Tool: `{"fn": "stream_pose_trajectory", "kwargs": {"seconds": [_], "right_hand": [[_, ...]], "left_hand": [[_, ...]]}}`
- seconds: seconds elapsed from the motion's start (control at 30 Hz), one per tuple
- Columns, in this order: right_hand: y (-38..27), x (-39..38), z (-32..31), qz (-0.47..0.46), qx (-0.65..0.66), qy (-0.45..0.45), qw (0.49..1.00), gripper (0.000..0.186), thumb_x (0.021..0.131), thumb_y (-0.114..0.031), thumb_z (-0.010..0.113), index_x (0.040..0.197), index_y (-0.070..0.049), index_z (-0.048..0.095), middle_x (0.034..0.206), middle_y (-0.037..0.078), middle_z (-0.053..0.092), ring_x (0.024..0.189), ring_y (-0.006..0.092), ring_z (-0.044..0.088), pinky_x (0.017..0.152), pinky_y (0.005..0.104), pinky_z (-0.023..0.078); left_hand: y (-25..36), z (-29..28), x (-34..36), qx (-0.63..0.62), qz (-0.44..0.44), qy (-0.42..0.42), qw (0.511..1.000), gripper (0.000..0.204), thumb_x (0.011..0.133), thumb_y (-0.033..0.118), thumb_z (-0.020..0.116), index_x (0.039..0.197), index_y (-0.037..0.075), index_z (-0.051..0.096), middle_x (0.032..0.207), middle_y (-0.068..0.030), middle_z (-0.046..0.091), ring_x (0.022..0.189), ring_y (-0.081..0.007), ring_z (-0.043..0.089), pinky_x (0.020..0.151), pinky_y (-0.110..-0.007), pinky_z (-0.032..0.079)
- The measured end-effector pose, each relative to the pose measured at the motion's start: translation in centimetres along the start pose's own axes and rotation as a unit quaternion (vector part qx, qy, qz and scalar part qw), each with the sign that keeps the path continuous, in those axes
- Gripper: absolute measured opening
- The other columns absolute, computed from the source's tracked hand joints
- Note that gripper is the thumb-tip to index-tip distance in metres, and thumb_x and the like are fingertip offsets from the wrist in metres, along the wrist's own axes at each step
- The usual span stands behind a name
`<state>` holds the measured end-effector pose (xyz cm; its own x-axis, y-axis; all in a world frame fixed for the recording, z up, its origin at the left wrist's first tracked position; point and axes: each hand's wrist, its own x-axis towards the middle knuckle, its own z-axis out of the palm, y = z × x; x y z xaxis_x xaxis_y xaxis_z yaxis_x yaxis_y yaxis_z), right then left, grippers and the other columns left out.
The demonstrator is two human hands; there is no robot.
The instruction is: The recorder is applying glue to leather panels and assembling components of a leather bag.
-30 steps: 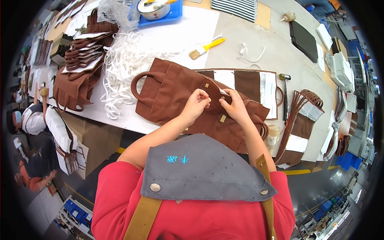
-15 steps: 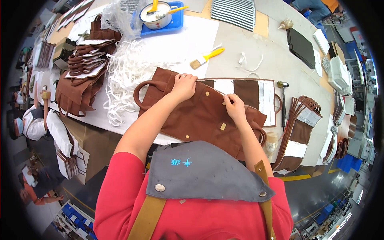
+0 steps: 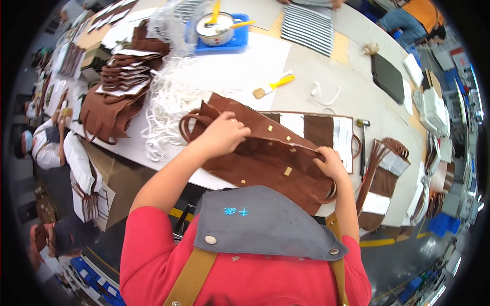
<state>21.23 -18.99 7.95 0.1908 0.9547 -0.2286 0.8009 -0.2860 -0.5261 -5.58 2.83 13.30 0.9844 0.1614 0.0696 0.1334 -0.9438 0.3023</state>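
A brown leather bag [image 3: 260, 163] with looped handles and small yellowish tabs on its sides lies spread on the table in front of me. Its mouth is partly parted, so a gap shows between the far and near sides. My left hand [image 3: 227, 135] has its fingers bent over the bag's edge at the left end, near a handle. At the right end, my right hand [image 3: 332, 163] pinches the top edge between thumb and fingers. Behind the bag, partly covered by it, is a flat brown-and-white panel [image 3: 319, 131] with a handle.
White ribbon [image 3: 171, 107] lies heaped left of the bag, beside stacked brown bag pieces [image 3: 120, 97]. A yellow-handled brush [image 3: 273, 86] and a blue tray [image 3: 241, 38] with a glue pot [image 3: 214, 35] are farther off. A hammer [image 3: 363, 148] lies right. Co-workers are nearby.
The bag's far side has been lifted away from its near side, widening the mouth. My right hand has moved right and nearer along the edge; my left hand has shifted slightly nearer.
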Motion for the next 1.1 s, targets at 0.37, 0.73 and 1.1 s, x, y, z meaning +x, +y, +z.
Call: {"fn": "stream_pose_trajectory", "kwargs": {"seconds": [0.37,0.73,1.1], "right_hand": [[-1.0,-2.3,-5.8,0.144,0.13,-0.145,0.97,0.016,0.067,-0.004,0.056,0.082,-0.003,0.057,0.067,0.008,0.057,0.062,0.0156,0.055,0.057,0.0271,0.043],[-4.3,1.0,-5.9,-0.175,0.036,-0.078,0.981,0.014,0.07,-0.008,0.053,0.081,-0.001,0.051,0.069,0.013,0.054,0.058,0.0261,0.052,0.054,0.0309,0.042],[-9.3,-3.8,-0.3,-0.061,-0.033,-0.066,0.995,0.029,0.068,-0.005,0.05,0.096,-0.006,0.054,0.085,0.017,0.057,0.081,0.0335,0.053,0.071,0.0364,0.043]], "left_hand": [[9.1,-6.8,-6.8,-0.013,-0.024,0.076,0.997,0.012,0.06,0.005,0.052,0.071,0.007,0.046,0.062,-0.004,0.042,0.058,-0.0191,0.047,0.053,-0.03,0.035],[10.7,-8.8,-11.3,0.066,-0.137,0.151,0.977,0.009,0.061,0.004,0.049,0.069,0.008,0.045,0.063,-0.0035,0.041,0.06,-0.0184,0.047,0.054,-0.029,0.036],[0.2,-2.7,-13.0,-0.111,-0.329,0.004,0.938,0.023,0.074,0.019,0.055,0.089,0.005,0.044,0.08,-0.0125,0.053,0.076,-0.0315,0.052,0.064,-0.039,0.041]]}}
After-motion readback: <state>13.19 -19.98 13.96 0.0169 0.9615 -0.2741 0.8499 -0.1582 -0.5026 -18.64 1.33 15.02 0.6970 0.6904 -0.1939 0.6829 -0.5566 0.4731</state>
